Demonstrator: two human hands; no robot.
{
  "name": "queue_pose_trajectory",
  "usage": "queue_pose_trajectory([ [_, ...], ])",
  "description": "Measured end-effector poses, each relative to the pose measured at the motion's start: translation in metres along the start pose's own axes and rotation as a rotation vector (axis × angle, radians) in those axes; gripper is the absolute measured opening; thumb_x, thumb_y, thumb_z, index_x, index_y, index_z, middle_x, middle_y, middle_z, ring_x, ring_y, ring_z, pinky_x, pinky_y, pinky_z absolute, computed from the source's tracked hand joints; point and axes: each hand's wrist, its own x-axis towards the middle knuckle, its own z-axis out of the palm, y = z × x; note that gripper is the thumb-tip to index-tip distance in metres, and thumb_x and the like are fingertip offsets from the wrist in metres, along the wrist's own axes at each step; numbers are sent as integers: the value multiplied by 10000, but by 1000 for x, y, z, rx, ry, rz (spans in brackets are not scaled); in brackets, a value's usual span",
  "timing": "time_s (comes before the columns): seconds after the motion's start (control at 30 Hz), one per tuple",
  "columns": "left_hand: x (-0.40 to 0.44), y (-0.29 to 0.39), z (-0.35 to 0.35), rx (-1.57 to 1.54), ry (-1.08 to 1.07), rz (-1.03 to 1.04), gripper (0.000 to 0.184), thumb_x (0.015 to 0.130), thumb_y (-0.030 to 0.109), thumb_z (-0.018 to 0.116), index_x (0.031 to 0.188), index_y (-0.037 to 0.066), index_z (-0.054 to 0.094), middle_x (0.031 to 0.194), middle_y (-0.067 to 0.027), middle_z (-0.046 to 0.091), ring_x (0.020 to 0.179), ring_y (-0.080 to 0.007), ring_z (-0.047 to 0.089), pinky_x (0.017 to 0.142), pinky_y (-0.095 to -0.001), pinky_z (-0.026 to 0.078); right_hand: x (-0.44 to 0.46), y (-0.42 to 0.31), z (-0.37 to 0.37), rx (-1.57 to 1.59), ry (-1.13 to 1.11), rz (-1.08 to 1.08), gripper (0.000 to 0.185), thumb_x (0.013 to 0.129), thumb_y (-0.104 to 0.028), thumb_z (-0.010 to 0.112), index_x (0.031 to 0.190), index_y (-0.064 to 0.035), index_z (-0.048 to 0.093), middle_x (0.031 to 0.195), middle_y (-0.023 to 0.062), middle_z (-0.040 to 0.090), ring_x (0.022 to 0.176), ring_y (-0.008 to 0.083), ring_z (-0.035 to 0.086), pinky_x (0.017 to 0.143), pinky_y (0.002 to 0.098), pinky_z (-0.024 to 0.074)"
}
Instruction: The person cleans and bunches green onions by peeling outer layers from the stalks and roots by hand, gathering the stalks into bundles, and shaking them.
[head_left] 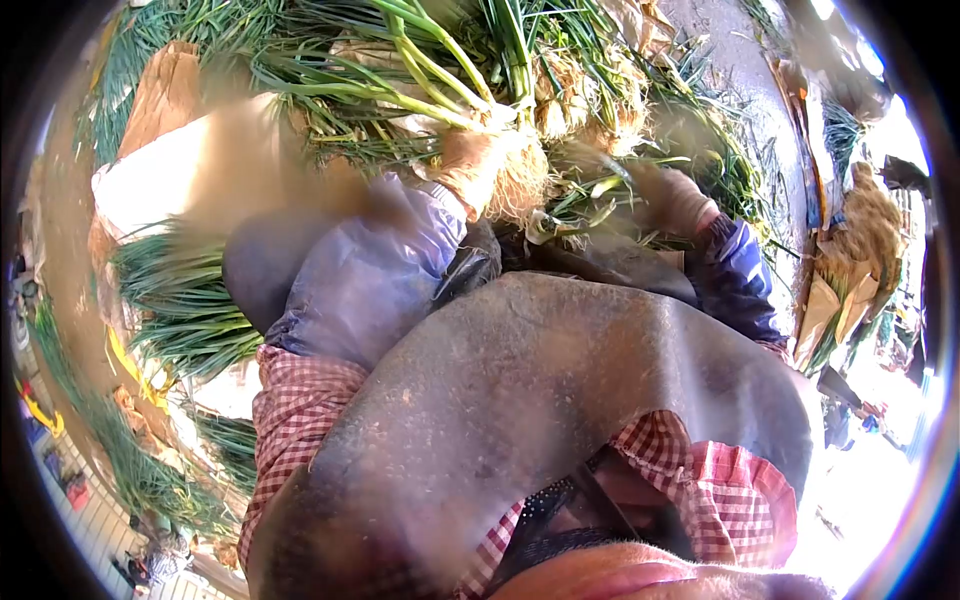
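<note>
My left hand [468, 168] is closed around a small bunch of green onions [440, 75] near their base. Their pale roots [520, 178] hang down on the right, and the green stalks fan out up and to the left. To the right, my right hand [678, 202] is curled, and its fingers are blurred. A greyish, thin shape shows at its left side, too smeared to name. Loose trimmed leaves [600, 200] lie between the two hands.
More green onions with roots [590, 95] are heaped just beyond my hands. Another bundle [190, 300] lies at the left. A dark apron [500, 400] covers my lap. Brown paper [165, 90] lies at the upper left. A root-topped bundle [865, 235] stands at the right.
</note>
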Motion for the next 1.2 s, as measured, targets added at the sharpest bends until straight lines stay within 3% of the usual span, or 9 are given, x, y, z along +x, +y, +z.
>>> queue_pose_trajectory([
  [0.13,5,-17,4,-93,-44,-52,332,686,-15,640,1014,-31,595,967,-79,603,888,-162,553,792,-274,455,58,-47,-25,861,514,196,582,820,-185,615,1338,-133,355,1163,106,557,834,173,605,774,287,505],
  [0.23,6,-19,6,-26,-79,-54,328,677,-32,615,1003,-26,579,961,-64,574,884,-160,528,795,-265,437,104,-76,-42,-242,617,-338,379,826,-79,569,1196,-115,494,1112,38,578,934,103,548,923,248,429],
  [0.3,5,-17,6,-10,-90,-38,308,685,-22,607,991,-7,584,913,-50,562,841,-153,519,775,-260,430,96,-103,-75,229,317,-247,321,829,-77,553,1146,-130,536,1104,23,580,965,110,543,958,263,408],
  [0.4,2,-7,3,93,-79,26,269,704,-5,590,972,19,590,875,-32,549,802,-141,506,756,-252,420,88,-103,-92,-47,23,-109,317,825,-200,564,1141,-172,563,1161,5,565,1066,144,512,1022,296,346],
  [0.53,5,-5,1,-134,-10,-35,248,700,-6,603,946,20,586,870,-23,560,801,-140,514,759,-250,420,89,-43,-18,524,418,-673,488,767,-385,615,1204,-197,504,1179,17,558,1143,169,468,1022,328,334],
  [0.63,31,-46,-5,59,60,27,283,670,-68,614,938,22,595,897,-37,603,847,-145,549,769,-254,439,34,-83,-60,1261,458,-349,144,829,-82,600,968,-65,634,731,23,622,567,73,575,462,204,462],
  [0.97,10,-5,-10,-129,101,-354,227,815,37,506,1037,26,553,948,-97,601,879,-192,580,798,-309,486,10,-82,-95,1724,811,280,88,820,-90,565,852,-9,578,731,80,594,674,205,600,586,341,531],
  [1.07,-15,7,-5,-545,-356,-443,280,776,96,542,1052,50,545,1040,-87,590,1000,-226,547,877,-370,453,49,-64,-47,1392,785,106,243,754,-67,649,997,-66,647,894,64,659,766,146,606,677,294,515],
  [1.2,16,-64,-4,-268,-290,-286,272,767,110,533,1033,67,571,1048,-77,587,980,-239,556,870,-388,457,70,-95,-41,915,986,-180,167,779,-95,635,942,-61,634,800,29,645,742,138,599,644,276,510],
])
